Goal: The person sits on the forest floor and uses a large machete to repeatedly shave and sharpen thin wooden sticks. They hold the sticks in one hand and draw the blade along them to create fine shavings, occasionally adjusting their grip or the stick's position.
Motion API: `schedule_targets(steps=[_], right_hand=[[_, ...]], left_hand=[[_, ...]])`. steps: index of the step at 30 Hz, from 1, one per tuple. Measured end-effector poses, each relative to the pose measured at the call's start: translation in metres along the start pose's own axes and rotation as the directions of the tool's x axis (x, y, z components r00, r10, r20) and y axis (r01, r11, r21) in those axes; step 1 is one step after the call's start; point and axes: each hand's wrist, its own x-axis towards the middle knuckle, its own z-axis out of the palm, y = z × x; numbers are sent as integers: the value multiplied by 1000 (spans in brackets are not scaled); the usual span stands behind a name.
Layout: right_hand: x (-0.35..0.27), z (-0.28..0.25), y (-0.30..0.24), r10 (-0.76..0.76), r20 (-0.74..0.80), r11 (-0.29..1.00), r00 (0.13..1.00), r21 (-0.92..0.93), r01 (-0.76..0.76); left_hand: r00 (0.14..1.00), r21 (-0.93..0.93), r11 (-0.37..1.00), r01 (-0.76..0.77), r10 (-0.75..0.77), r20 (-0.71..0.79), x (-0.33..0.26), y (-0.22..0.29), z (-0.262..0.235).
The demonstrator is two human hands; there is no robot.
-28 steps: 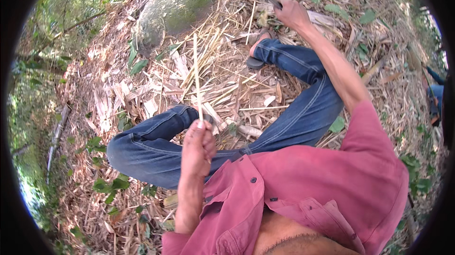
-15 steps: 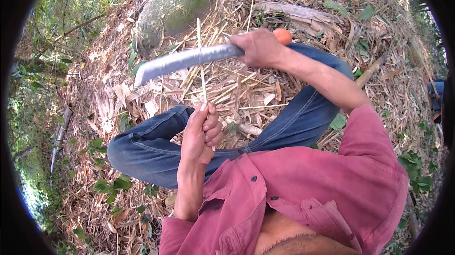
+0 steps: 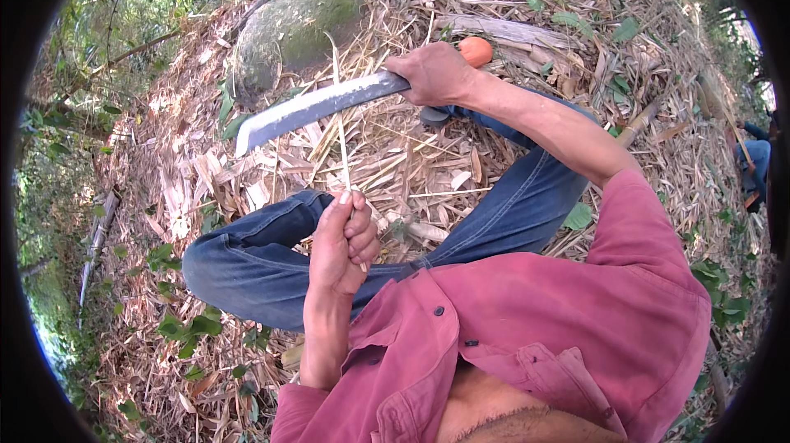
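The left hand (image 3: pixel 346 233) was closed around a pale, thin wooden strip (image 3: pixel 343 151), its long axis running toward twelve o'clock. From one o'clock, the right hand (image 3: pixel 434 74) gripped a machete (image 3: pixel 309 112), its blade crossing the strip toward eight; contact was unclear.

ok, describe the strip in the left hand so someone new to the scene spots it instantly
From the large greenish boulder near the top, go down to the closed left hand. The thin, pale strip sticks up out of that fist, crossing the machete in this view. Unlike the loose stalks on the ground, it is gripped in a hand.
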Motion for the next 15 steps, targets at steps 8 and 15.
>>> schedule_targets(steps=[8,15], right_hand=[[-3,6,31,167,-68,980,984,120,-158],[-45,31,-27,-197,-83,980,977,16,199]], left_hand=[[979,199,976,-86,120,-164,3,-8,-18],[956,453,887,-91,205,-208,22,-11,-21]])
